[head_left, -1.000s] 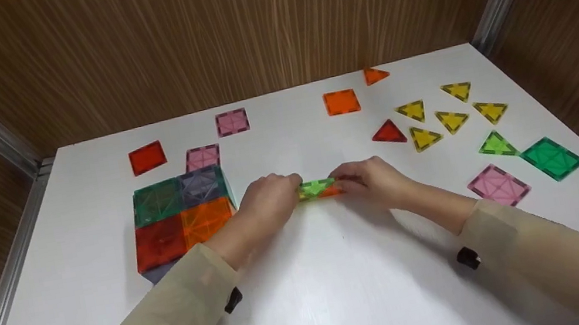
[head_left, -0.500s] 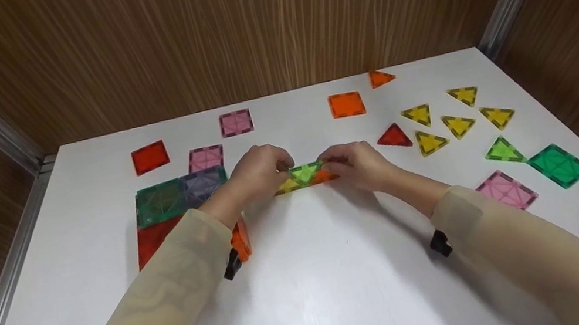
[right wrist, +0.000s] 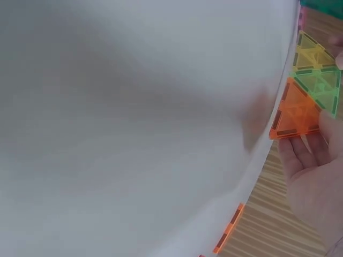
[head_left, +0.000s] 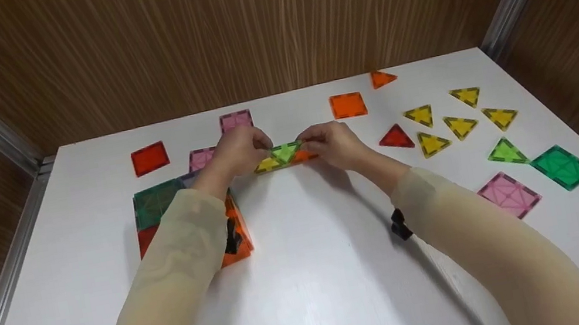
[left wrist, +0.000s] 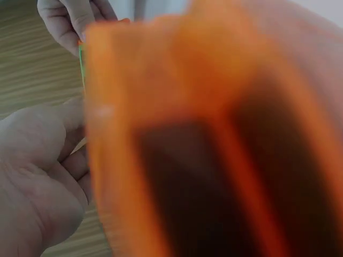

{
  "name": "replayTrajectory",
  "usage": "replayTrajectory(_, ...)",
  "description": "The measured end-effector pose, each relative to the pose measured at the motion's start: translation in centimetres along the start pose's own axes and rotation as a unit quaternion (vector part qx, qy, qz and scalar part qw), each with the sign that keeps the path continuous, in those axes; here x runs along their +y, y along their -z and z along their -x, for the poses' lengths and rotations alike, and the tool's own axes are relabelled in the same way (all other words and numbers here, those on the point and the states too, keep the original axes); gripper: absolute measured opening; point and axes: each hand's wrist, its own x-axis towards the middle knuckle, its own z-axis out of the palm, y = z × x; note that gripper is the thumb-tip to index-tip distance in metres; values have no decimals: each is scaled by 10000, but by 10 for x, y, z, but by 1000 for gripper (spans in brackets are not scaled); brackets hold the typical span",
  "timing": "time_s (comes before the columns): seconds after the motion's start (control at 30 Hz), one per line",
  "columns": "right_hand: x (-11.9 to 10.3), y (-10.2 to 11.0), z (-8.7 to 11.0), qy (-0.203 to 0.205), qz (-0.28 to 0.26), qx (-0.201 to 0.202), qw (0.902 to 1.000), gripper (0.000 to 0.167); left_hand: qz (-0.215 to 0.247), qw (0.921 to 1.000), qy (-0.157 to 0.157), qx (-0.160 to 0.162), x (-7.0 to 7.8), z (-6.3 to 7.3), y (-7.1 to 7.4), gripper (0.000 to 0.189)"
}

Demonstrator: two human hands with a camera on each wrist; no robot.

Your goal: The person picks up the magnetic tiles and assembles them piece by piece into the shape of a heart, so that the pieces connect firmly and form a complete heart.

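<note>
A strip of three magnetic triangle tiles, yellow (head_left: pixel 266 165), light green (head_left: pixel 285 153) and orange (head_left: pixel 302 155), stands between the hands, joined edge to edge. My left hand (head_left: pixel 241 150) pinches the yellow end. At the other end, my right hand (head_left: pixel 337 145) holds the orange triangle (right wrist: pixel 297 111) between thumb and fingers. The right wrist view shows the strip upright, while a blurred orange tile (left wrist: pixel 177 80) close to the camera hides most of it in the left wrist view. A block of square tiles (head_left: pixel 156 201) sits under my left forearm, which partly covers it.
Several yellow triangles (head_left: pixel 461 127), a red triangle (head_left: pixel 396 137) and an orange square (head_left: pixel 348 105) lie to the right. Nearer right are a light green triangle (head_left: pixel 507 152), a green square (head_left: pixel 563 167) and a pink square (head_left: pixel 510 195). A red square (head_left: pixel 150 158) lies back left.
Both hands have carried the strip away from the body and a little left. My left hand now partly covers the pink square at the back, and my left forearm covers more of the block.
</note>
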Motion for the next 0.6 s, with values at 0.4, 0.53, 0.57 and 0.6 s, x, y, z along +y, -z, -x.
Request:
replayTrajectory(0.4,0,-1,-8,-67,-90,-147,9998,24,80,9998,136,115,-9,-4,-3,20)
replayTrajectory(0.53,1,-2,-9,-56,-147,-166,9997,24,119,9997,149,146,-11,-4,-4,19)
replayTrajectory(0.57,1,-3,-9,-73,-157,-165,9997,24,112,9997,148,136,-11,-5,-5,20)
replayTrajectory(0.6,1,-3,-8,-79,-169,-164,9997,25,114,9997,156,121,-11,-5,-5,21)
